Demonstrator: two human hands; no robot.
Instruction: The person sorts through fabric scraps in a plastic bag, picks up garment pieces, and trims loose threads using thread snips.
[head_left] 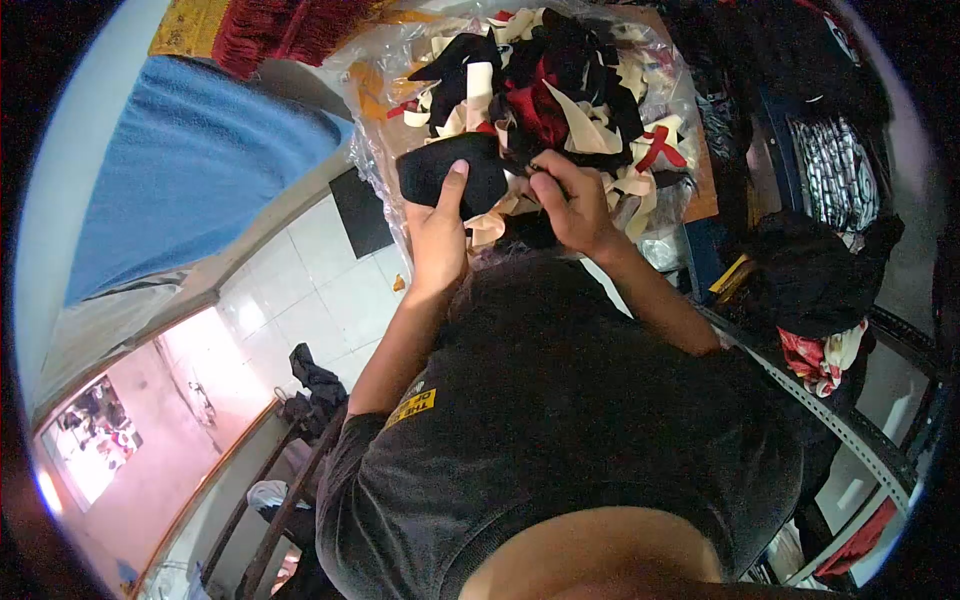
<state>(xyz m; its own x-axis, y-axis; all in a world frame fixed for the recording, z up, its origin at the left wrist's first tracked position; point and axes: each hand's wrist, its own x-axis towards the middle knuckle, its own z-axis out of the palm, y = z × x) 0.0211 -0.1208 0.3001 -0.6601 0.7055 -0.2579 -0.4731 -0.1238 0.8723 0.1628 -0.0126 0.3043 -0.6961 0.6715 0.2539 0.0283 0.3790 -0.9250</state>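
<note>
Black shirt [590, 420] first, the person's own, broad and close, with both arms reaching forward past it. Off to the person's left a big blue cloth [190, 170] is draped well apart from the hands; I can't tell what it covers.

Ahead of the shirt lies clear plastic [372, 150], crumpled up around a heap of cloth scraps [595, 130], cream, black and red. I'd guess the sheet is there to gather the loose bits and keep them from straying over the brown board [705, 187] showing at the right. Sitting straight before the chest, the heap seems placed for a short reach.

At its near edge the left hand [440, 235] grips a black piece [482, 165], thumb laid along the top, the other fingers hidden, presumably supporting it from below. Held so, the piece is out over the front left of the heap, its broad face up, leaving space beside it for the right hand [578, 205]. Those fingers are curled, thumb and forefinger tips close together; whether they pinch a dark sliver or nothing, I cannot tell.

Smallest, a red scrap [660, 150] lies among paler strips at the heap's right, touched by neither hand.
</note>
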